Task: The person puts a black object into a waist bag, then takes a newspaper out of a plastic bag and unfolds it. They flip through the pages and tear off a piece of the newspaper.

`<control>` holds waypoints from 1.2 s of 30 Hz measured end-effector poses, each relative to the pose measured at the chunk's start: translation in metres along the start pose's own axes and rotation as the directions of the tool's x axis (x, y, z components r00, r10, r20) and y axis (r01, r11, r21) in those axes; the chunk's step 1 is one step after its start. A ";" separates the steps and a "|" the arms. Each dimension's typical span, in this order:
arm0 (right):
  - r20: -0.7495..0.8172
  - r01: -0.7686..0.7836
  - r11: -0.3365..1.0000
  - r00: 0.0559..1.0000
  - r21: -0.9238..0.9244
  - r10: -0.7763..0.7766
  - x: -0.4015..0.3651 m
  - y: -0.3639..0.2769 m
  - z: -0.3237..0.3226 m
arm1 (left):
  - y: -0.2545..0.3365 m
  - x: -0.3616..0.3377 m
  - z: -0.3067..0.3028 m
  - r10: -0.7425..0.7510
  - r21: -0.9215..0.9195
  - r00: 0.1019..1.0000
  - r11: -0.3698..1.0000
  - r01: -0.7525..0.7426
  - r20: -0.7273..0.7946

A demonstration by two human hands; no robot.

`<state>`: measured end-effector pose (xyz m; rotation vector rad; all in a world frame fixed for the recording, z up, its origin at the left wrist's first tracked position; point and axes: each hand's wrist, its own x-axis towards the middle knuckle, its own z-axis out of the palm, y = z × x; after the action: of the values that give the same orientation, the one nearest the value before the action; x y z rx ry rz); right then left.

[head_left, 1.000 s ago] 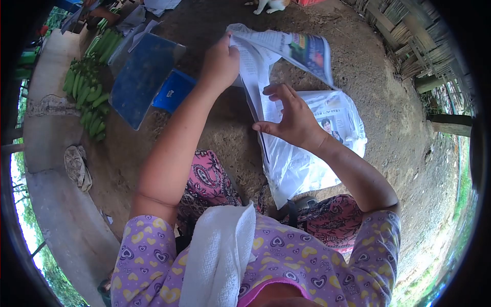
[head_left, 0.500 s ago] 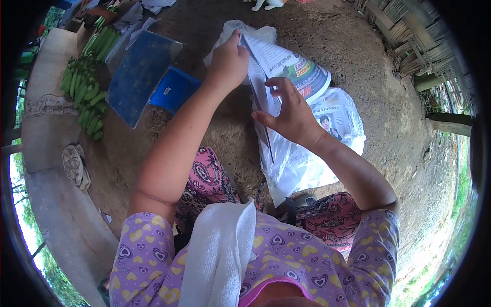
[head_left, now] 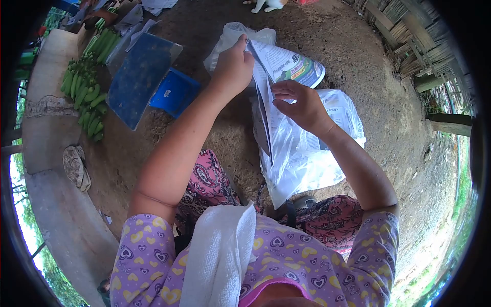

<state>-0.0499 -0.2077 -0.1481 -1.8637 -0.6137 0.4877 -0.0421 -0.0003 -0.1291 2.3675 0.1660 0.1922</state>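
Note:
My left hand grips the top corner of several newspaper sheets, which hang down over the plastic. Beside their right side is my right hand, with its fingers curled near the paper; whether it pinches a sheet is hidden. The upper sheet bends to the right, its printed side showing. Under the sheets a clear plastic bag lies on the ground with more newspaper in it. Another crumpled clear plastic bag lies behind my left hand.
A blue board and a blue plastic object lie to the left. Green bananas rest beside a concrete ledge, with worn sandals nearby. A cat is at the top. Woven fencing stands at the right.
My right hand has moved slightly up and right, and its fingers have curled in. The upper newspaper sheet is bent back further, and my left hand has shifted slightly right and down.

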 end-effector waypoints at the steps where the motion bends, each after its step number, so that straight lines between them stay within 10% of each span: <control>1: 0.004 -0.002 1.000 1.000 0.020 0.002 0.000 0.001 0.000 | 0.000 0.000 0.000 -0.022 -0.021 0.999 1.000 0.023 0.023; 8: -0.066 -0.038 0.987 0.997 0.157 0.049 0.003 0.003 0.009 | 0.023 -0.013 0.003 -0.096 -0.461 0.958 0.861 0.217 0.272; 12: 0.017 -0.311 0.847 0.941 0.432 0.337 0.007 0.002 0.003 | 0.017 -0.013 0.011 -0.069 -0.396 0.933 0.892 0.216 0.353; 18: 0.075 -0.285 0.752 0.951 0.595 0.301 0.005 0.011 0.003 | 0.014 -0.019 0.015 -0.118 -0.373 0.900 0.881 0.290 0.420; 36: 0.089 -0.307 0.820 0.949 0.483 0.303 0.007 0.008 0.002 | 0.004 -0.018 0.015 -0.069 -0.376 0.904 0.894 0.243 0.421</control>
<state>-0.0443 -0.2041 -0.1570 -1.4649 -0.1598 0.7852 -0.0570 -0.0163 -0.1390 1.8983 0.1074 -0.3105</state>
